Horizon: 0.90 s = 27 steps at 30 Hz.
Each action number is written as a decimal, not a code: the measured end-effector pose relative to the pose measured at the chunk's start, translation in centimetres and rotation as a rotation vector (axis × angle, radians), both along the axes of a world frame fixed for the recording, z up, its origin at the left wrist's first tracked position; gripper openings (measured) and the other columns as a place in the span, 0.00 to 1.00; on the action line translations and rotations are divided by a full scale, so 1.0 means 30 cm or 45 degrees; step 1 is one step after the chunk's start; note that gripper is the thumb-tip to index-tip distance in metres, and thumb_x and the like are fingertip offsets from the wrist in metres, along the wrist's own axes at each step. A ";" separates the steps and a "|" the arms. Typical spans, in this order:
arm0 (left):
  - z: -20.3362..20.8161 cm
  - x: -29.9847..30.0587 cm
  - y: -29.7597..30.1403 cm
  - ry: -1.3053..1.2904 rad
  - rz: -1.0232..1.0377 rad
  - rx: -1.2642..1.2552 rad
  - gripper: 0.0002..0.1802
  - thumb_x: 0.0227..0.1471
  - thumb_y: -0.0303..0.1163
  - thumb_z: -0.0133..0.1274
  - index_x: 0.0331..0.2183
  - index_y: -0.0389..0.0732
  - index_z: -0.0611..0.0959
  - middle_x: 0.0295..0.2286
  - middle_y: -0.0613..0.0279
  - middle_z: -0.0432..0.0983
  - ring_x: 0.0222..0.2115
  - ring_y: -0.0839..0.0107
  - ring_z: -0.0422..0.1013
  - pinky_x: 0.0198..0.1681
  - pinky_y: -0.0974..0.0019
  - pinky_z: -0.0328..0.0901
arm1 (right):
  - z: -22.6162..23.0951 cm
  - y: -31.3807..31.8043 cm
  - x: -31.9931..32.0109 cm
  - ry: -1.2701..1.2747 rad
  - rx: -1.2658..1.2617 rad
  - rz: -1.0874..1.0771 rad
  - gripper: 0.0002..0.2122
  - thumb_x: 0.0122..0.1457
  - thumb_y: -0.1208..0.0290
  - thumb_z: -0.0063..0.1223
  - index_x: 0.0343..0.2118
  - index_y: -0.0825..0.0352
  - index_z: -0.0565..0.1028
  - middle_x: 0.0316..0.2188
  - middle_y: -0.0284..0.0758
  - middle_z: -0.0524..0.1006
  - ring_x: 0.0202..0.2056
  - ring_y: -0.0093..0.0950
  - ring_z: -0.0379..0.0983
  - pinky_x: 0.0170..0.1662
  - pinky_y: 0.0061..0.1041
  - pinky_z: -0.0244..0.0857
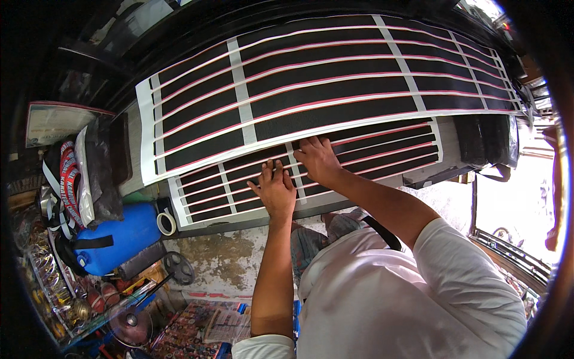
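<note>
A smaller black sheet (260, 186) with white strips lies on the grey work surface in front of me. My left hand (277, 190) rests palm down on it, fingers spread, with nothing in them. To the right, my right hand (320, 161) bends its fingers down beside a pale cross strip (294, 170) on the same sheet. Its fingertips are close to the front edge of the larger sheet above. Whatever they pinch, if anything, is too small to make out. That larger black sheet (287, 99), with red-edged white strips, partly covers the far side of the smaller one.
At the left stand a blue plastic container (122, 236), a roll of tape (166, 224) and plastic-wrapped goods (98, 173). A fan (130, 326) and crowded small items lie below. A black wrapped bundle (487, 140) sits at the surface's right end, near a bright opening.
</note>
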State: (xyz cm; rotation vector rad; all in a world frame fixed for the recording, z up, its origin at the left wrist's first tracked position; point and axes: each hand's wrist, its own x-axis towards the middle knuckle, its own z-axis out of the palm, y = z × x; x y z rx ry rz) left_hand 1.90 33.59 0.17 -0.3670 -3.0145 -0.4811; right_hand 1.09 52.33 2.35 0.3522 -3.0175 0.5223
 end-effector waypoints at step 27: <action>0.003 0.008 -0.008 -0.085 -0.012 0.019 0.22 0.70 0.39 0.52 0.61 0.44 0.83 0.65 0.54 0.71 0.67 0.52 0.65 0.70 0.17 0.44 | 0.019 0.042 0.193 -0.130 -0.039 0.041 0.31 0.60 0.77 0.54 0.68 0.70 0.68 0.70 0.50 0.64 0.73 0.48 0.59 0.77 0.48 0.52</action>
